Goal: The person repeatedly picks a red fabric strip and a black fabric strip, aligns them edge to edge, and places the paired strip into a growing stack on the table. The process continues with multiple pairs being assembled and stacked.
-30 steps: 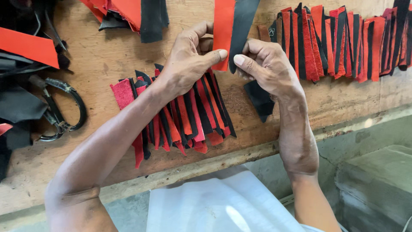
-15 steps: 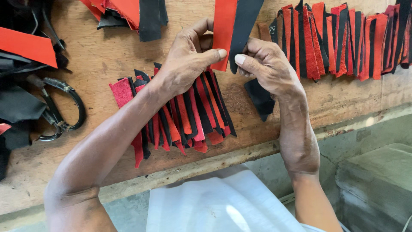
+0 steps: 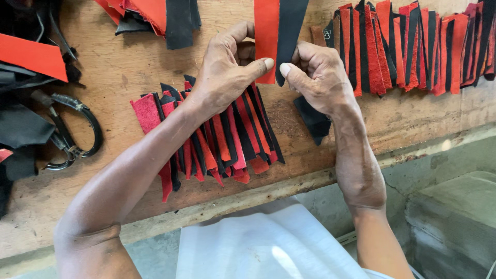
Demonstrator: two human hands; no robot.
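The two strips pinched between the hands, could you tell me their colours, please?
One red strip and one black strip, clearest in the head view.

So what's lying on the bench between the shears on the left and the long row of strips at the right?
In the head view, a fanned pile of red and black strips lies between the shears and the row of strips, under the left hand.
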